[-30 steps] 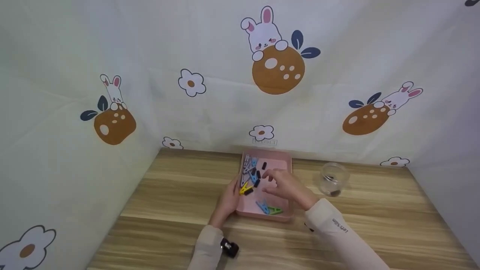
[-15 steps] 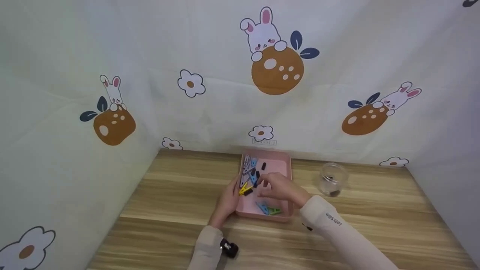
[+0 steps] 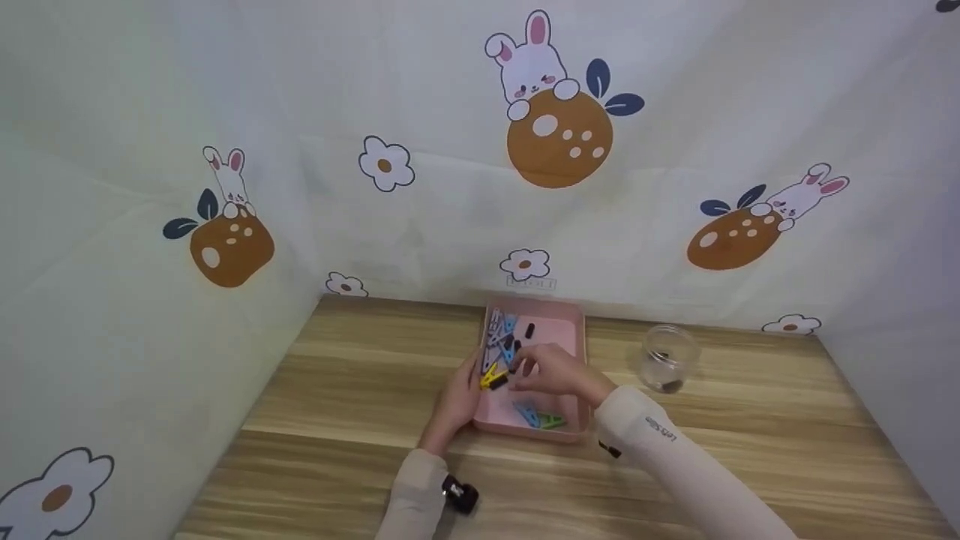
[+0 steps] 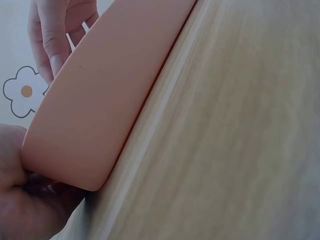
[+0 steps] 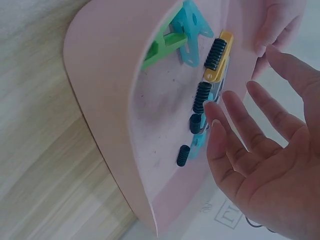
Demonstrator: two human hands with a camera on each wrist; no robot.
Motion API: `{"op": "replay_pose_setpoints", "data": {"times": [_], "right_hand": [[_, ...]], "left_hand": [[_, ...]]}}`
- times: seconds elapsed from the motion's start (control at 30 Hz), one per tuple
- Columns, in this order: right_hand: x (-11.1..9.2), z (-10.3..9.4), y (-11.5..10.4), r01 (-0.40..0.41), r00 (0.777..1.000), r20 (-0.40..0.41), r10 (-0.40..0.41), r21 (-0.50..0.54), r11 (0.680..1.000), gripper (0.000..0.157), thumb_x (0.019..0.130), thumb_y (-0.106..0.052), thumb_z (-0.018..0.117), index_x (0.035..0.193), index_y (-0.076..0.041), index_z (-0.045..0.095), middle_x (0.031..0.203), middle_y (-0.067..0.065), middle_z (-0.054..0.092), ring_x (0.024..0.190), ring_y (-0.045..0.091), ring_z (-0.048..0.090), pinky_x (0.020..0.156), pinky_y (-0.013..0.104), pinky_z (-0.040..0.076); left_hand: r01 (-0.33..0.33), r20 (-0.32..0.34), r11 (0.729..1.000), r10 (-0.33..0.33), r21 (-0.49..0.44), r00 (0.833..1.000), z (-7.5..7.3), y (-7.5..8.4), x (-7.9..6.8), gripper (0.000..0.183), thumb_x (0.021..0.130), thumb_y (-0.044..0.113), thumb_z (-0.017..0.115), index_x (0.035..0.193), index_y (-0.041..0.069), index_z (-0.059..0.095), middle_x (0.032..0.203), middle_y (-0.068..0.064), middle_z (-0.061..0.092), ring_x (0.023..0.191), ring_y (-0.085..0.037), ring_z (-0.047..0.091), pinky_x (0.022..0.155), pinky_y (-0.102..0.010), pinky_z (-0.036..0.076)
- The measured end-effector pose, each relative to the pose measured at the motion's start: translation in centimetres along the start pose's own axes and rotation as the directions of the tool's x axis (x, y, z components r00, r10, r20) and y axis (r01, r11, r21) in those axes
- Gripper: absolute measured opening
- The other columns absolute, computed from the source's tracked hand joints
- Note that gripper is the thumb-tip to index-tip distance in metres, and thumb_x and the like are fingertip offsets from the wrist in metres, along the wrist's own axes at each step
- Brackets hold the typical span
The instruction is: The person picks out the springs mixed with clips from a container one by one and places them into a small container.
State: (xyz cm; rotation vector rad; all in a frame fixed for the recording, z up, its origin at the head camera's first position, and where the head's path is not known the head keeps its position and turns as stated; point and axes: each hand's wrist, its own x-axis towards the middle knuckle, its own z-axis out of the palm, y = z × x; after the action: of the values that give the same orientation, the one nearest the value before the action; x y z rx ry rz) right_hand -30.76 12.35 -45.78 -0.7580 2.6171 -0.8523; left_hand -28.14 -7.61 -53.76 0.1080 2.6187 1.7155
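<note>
A pink tray (image 3: 546,307) holds clothespins and several small black ribbed cylinders (image 5: 183,155). My left hand (image 3: 456,394) grips the tray's left side; the left wrist view shows that hand (image 4: 22,205) curled around the tray's end. Over the middle of the tray is my right hand (image 3: 556,369), fingers loosely bent and spread apart, nothing between them. Its fingertips point at a yellow clothespin (image 3: 493,375) and the black pieces beside it. Grey-purple clothespins (image 3: 491,337) lie along the left wall. Nearer the front are a blue clothespin (image 3: 527,414) and a green clothespin (image 3: 551,421).
To the right of the tray stands a clear plastic cup (image 3: 670,352) with a few dark pieces in it. The wood-grain table (image 3: 352,382) meets a printed cloth wall (image 3: 420,232) at the back and both sides.
My right hand has moved a little left and toward the front, its fingers coming closer to the black pieces near the yellow clothespin. The left hand stays on the tray.
</note>
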Motion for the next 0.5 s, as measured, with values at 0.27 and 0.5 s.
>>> {"op": "replay_pose_setpoints", "data": {"times": [0.27, 0.5], "right_hand": [[0.44, 0.60, -0.08, -0.026, 0.999, 0.037, 0.026, -0.013, 1.000, 0.030, 0.094, -0.019, 0.082, 0.120, -0.004, 0.077, 0.111, 0.012, 0.076, 0.094, 0.020, 0.066, 0.090, 0.043, 0.059], [0.78, 0.90, -0.42, -0.034, 0.999, 0.038, 0.036, -0.057, 0.998, 0.033, 0.093, -0.020, 0.083, 0.121, -0.004, 0.077, 0.105, 0.008, 0.076, 0.085, 0.017, 0.061, 0.084, 0.040, 0.057]], "left_hand": [[-0.009, -0.015, 0.998, 0.010, 0.058, 1.000, -0.03, 0.01, -0.11, 0.048, 0.116, 0.017, 0.038, 0.163, 0.008, 0.040, 0.161, -0.022, 0.046, 0.148, -0.043, 0.046, 0.121, -0.058, 0.037], [-0.002, -0.011, 0.998, 0.002, 0.058, 1.000, -0.15, 0.22, -0.01, 0.048, 0.115, 0.017, 0.039, 0.163, 0.008, 0.039, 0.161, -0.022, 0.046, 0.148, -0.042, 0.045, 0.122, -0.057, 0.036]]}}
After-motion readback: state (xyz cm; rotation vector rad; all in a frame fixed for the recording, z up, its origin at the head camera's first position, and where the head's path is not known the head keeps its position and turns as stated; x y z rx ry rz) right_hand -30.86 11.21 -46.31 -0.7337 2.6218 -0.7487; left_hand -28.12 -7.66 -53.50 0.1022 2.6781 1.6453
